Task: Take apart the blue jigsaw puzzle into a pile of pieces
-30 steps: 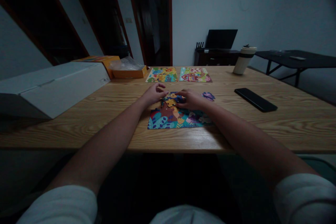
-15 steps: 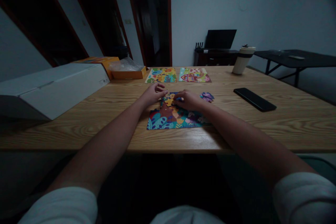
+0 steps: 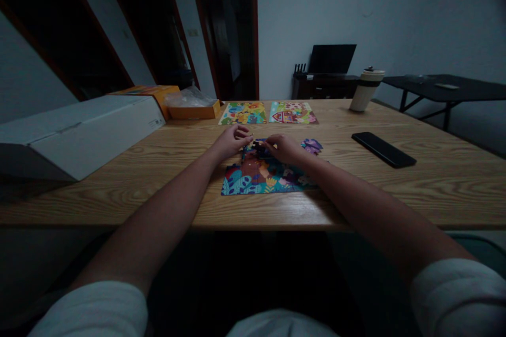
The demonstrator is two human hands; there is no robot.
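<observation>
Bare right hand (image 3: 283, 148) bent over colourful puzzle (image 3: 265, 171).

Probably a home: television (image 3: 332, 59) on low cabinet (image 3: 330, 86), wooden-framed doorways (image 3: 231, 31).

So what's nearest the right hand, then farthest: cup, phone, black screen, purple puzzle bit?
1. Purple puzzle bit, right beside the right hand.
2. Phone, further right.
3. Cup, farther back than the phone.
4. Black screen, across the room.
</observation>
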